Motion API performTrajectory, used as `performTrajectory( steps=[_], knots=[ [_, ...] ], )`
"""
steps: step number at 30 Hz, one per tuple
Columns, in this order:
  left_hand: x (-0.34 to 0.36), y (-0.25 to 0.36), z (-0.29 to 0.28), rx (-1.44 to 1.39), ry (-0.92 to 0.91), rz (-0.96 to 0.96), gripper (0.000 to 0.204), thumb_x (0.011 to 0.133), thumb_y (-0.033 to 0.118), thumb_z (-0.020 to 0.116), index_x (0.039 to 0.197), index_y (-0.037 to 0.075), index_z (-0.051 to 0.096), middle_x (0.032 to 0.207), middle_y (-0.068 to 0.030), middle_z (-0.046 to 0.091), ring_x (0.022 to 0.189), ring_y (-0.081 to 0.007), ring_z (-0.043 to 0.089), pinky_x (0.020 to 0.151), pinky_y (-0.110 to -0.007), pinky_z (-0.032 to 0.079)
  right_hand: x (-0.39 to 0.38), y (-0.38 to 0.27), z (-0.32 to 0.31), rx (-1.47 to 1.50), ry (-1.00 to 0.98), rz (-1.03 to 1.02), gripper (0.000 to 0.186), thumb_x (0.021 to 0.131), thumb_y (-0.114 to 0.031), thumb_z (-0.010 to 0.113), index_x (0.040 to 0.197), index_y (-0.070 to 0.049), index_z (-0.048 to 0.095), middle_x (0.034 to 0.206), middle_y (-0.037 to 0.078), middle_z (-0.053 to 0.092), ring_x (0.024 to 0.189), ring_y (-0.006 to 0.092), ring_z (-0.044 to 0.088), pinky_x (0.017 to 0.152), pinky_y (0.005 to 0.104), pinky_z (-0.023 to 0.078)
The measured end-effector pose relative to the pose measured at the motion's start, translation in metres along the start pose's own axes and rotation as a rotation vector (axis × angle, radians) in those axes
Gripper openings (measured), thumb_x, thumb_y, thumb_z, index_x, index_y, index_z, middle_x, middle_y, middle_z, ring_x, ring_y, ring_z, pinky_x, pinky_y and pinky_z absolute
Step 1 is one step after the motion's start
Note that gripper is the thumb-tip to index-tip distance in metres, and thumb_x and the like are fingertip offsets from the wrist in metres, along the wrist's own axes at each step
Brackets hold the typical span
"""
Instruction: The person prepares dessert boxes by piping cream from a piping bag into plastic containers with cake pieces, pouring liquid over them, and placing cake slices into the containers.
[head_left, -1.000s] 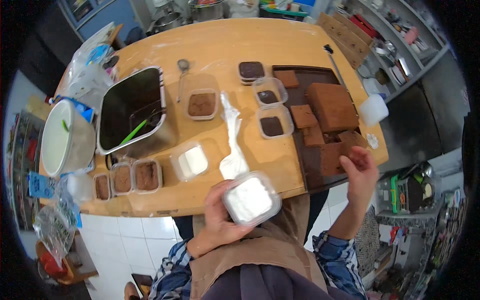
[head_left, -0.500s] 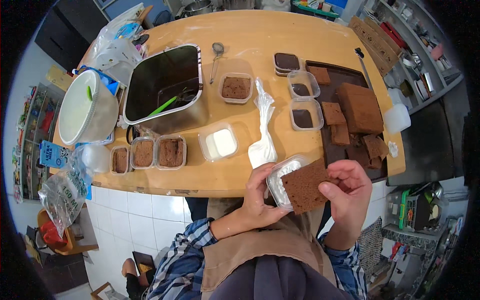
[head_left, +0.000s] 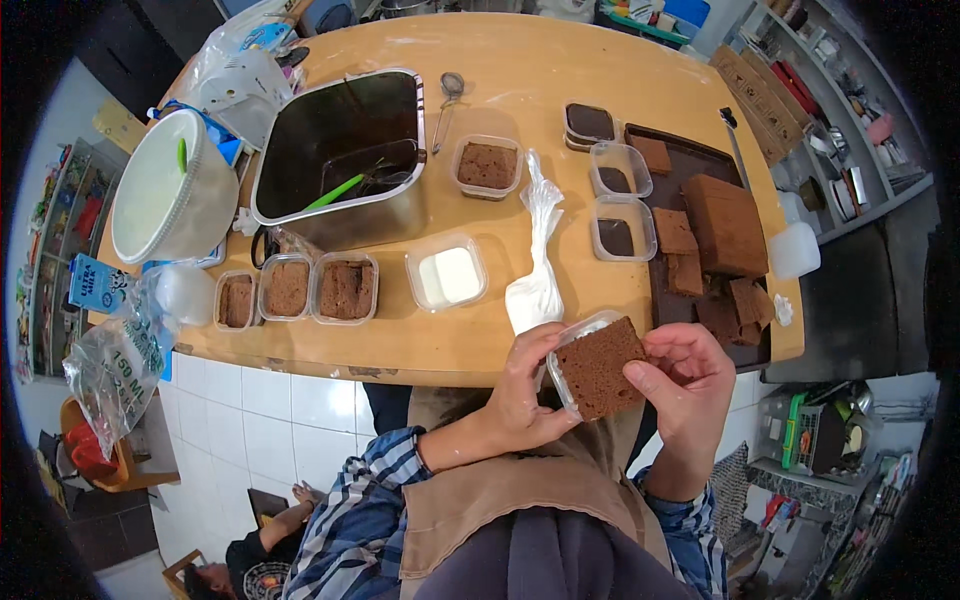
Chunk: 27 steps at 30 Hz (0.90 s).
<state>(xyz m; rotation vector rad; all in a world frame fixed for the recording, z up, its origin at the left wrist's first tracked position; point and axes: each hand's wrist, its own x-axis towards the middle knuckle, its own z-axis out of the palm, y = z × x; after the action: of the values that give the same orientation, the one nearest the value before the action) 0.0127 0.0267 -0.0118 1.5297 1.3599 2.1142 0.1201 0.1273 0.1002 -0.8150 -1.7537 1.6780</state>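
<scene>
My left hand [head_left: 522,390] is closed round a small clear plastic tub [head_left: 561,386] at the table's front edge. White cream shows at its far rim. With thumb and fingers, my right hand [head_left: 690,378] pinches a square slice of chocolate cake [head_left: 600,368] by its right edge. The slice lies over the tub's mouth and hides most of the inside; whether it touches the cream I cannot tell. Just beyond my left hand rests a white piping bag [head_left: 537,265]. A tub with white cream [head_left: 448,275] stands to its left.
A dark tray [head_left: 668,325] with a cake block [head_left: 722,228] and cut slices lies at right. Tubs with dark filling [head_left: 622,228] stand beside it. At left are a steel pan [head_left: 400,215], a white bucket [head_left: 205,215] and cake-filled tubs [head_left: 345,290]. A person [head_left: 265,550] sits lower left.
The cake slice has moved left and turned, so it covers more of the tub. My right hand moved with it. The seated person has come further into view.
</scene>
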Motion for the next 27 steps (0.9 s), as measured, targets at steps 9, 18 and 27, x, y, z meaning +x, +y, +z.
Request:
performTrajectory(
  steps=[9, 18, 27],
  knots=[
    [0.000, -0.003, 0.000, 0.079, 0.021, -0.006, 0.077, 0.058, 0.002, 0.067, 0.121, 0.003, 0.022, 0.116, -0.0208, 0.033, 0.111, -0.0332, 0.036, 0.093, -0.039, 0.030, 0.000, 0.001, 0.011, -0.091, 0.026, -0.026, 0.022, 0.068, 0.001, 0.066, 0.085, 0.001, 0.053, 0.078, 0.005, 0.058, 0.070, 0.0080, 0.054, 0.062, 0.0199, 0.044],
    [0.004, -0.002, 0.001, 0.127, 0.040, -0.006, 0.082, 0.057, 0.008, 0.077, 0.118, 0.005, 0.022, 0.112, -0.0201, 0.036, 0.106, -0.0294, 0.043, 0.086, -0.038, 0.039, -0.002, 0.011, 0.005, -0.373, 0.028, -0.136, 0.024, 0.064, -0.006, 0.069, 0.084, -0.001, 0.057, 0.082, 0.010, 0.058, 0.067, 0.0132, 0.049, 0.061, 0.0234, 0.041],
    [0.000, -0.008, -0.001, 0.105, 0.072, -0.039, 0.084, 0.056, 0.007, 0.077, 0.118, 0.005, 0.020, 0.113, -0.0196, 0.036, 0.105, -0.0289, 0.044, 0.087, -0.038, 0.039, 0.001, 0.006, -0.005, -0.591, -0.140, -0.373, 0.036, 0.060, -0.010, 0.069, 0.093, -0.002, 0.059, 0.099, 0.010, 0.055, 0.083, 0.0248, 0.046, 0.076, 0.0321, 0.036]
  ],
)
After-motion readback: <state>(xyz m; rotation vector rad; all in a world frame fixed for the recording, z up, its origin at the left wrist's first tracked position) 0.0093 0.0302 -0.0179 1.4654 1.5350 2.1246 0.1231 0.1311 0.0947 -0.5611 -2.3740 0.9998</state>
